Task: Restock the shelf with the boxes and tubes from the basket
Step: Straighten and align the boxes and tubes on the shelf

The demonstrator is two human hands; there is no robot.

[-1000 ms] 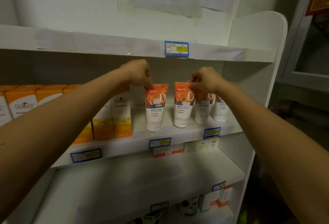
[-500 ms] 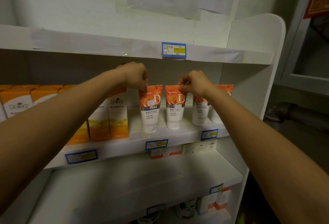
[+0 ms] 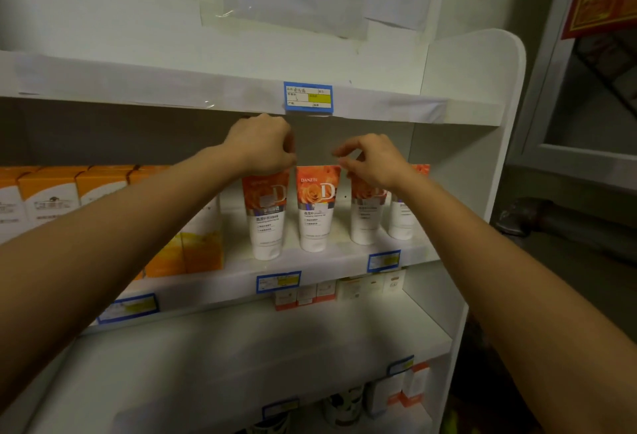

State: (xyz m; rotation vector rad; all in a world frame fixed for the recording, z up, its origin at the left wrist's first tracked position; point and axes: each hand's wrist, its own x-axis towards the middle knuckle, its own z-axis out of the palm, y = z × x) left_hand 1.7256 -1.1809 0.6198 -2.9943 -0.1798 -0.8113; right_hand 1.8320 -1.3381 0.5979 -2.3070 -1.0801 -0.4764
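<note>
Orange-and-white plastic tubes (image 3: 315,207) are stood cap-down in a row on the white middle shelf (image 3: 344,257), labels outward for display. The leftmost tube's (image 3: 265,216) crimped top is pinched by the left hand (image 3: 262,149); the right hand (image 3: 374,161) is held loosely curled, empty, just above the row.

Your shelf (image 3: 344,263) is smooth white board with a faint sheen along its front edge. The tubes (image 3: 315,209) standing on it look like soft plastic, glossy on the orange printed tops and satin on the white lower bodies. Left of the tubes, the orange boxes (image 3: 48,192) are smooth printed card with a light gloss. Above the tubes, the price label (image 3: 307,97) is paper under shiny clear film, and wrinkled glossy tape (image 3: 213,104) runs along that upper edge.
</note>
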